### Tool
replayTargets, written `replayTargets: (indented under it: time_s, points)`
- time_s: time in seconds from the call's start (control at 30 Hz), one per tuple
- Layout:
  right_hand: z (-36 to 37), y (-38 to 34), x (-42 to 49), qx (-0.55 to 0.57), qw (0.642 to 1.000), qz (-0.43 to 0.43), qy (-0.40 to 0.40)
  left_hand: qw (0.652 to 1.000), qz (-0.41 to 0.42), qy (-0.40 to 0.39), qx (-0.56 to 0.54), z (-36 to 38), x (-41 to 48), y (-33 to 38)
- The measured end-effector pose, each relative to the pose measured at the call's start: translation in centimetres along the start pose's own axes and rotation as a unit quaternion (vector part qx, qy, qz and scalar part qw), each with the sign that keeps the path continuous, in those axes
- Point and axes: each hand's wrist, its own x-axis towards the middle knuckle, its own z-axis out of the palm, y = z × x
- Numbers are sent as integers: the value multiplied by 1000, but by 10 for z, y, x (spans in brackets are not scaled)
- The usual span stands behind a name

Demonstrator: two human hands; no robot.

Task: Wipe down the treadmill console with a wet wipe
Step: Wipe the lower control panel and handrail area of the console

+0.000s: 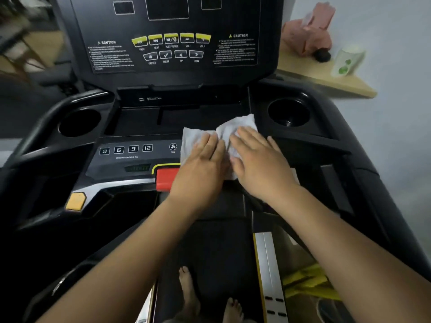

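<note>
Both hands press flat, fingers straight and close together, on the crumpled white wet wipe (pixel 224 136) spread over the black plastic treadmill console (pixel 130 127), right of the red stop button (pixel 166 179). Left hand (pixel 202 166) and right hand (pixel 258 163) should keep even pressure, I'd say, sweeping sideways across the unwiped panel.

Home workout corner: treadmill console (pixel 168 50), wooden shelf (pixel 326 78).

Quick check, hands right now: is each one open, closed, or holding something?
Left hand: open, fingers flat, pressing on the wet wipe.
Right hand: open, flat on the same wipe.
</note>
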Motion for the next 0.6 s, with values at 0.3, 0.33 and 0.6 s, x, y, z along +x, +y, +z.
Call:
replayTargets:
  time_s: [0.3, 0.33, 0.6]
  points:
    - [2, 4, -59, 21, 996, -24, 82, 998, -39, 7, -57, -2, -40, 30]
    - [-1, -1, -48, 23, 998, -32, 50, 998, -41, -14, -47, 0, -33, 27]
    - [17, 1, -50, -93, 994, -33, -52, 996, 9, -82, 17, 2, -35, 19]
